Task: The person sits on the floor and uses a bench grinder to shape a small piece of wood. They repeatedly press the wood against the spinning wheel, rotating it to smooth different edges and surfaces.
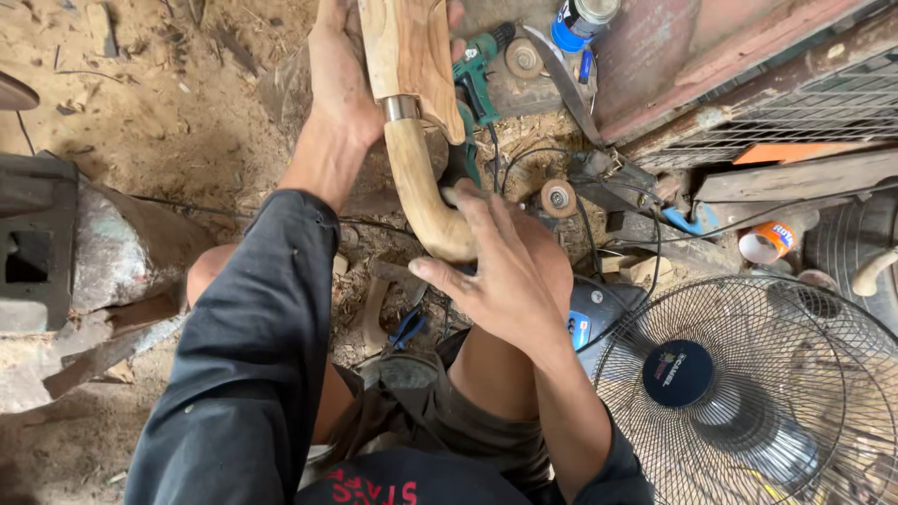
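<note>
Both hands are on one long wooden piece, a curved handle (423, 201) joined by a metal ring (402, 108) to a wider wooden sheath (412, 47). At about six o'clock of the handle, the right hand (500, 271) cups its rounded end, palm against the wood and fingers loosely spread, the thumb pointing toward nine o'clock. At twelve o'clock, the left hand (341, 70) wraps the sheath from its nine o'clock side, fingers curled behind it so that only fingertips show at its three o'clock edge. Handle and sheath run upright through the middle of the view, above the person's bare knees. Just at three o'clock of the sheath lies a green power drill (477, 70), with a curved blade (566, 79) and a blue-labelled can (578, 21) beyond it. A small grinding wheel (558, 198) sits at three o'clock of the handle among black cables. Farther out, at four o'clock, stands a wire-guarded fan (748, 383). Sawdust-covered ground (159, 103) spreads toward ten o'clock.
</note>
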